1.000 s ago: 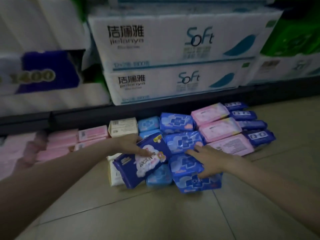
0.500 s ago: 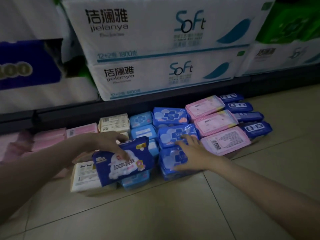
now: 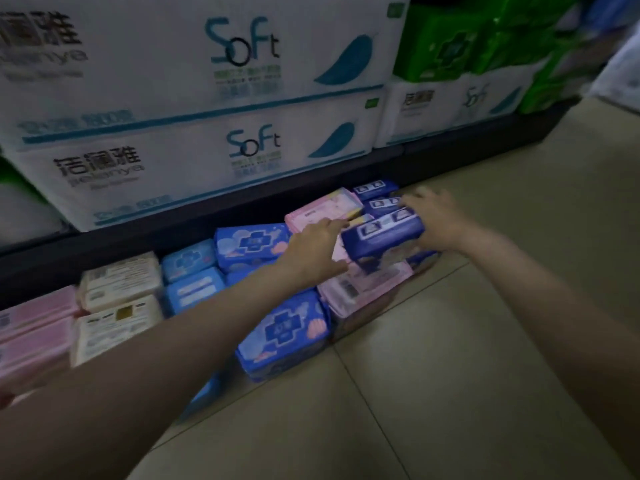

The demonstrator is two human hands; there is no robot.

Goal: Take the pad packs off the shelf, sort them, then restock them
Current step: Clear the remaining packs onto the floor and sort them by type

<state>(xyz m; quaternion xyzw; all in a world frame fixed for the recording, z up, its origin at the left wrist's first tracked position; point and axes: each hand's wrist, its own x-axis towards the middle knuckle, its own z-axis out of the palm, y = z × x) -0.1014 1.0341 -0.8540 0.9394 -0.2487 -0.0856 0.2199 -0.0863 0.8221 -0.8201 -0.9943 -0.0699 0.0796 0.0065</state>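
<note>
Pad packs lie sorted in rows on the floor below the shelf. A dark blue pad pack (image 3: 382, 236) is held between both hands above the pink packs (image 3: 360, 289) and just in front of the other dark blue packs (image 3: 375, 188). My left hand (image 3: 317, 247) grips its left end between fingers and thumb. My right hand (image 3: 433, 220) curls over its right end. Mid-blue packs (image 3: 284, 332) sit in the middle, light blue packs (image 3: 194, 271) beside them, cream packs (image 3: 119, 282) further left, and more pink packs (image 3: 34, 327) at the far left.
The dark shelf edge (image 3: 242, 209) runs right behind the rows. White "Soft" tissue bales (image 3: 207, 140) and green packs (image 3: 467, 39) fill the shelf above. Beige floor tiles (image 3: 450, 393) stretch in front and to the right.
My left hand has carried the dark blue pack from the left side of the pile to the right. My right hand left the mid-blue packs and took the pack's other end.
</note>
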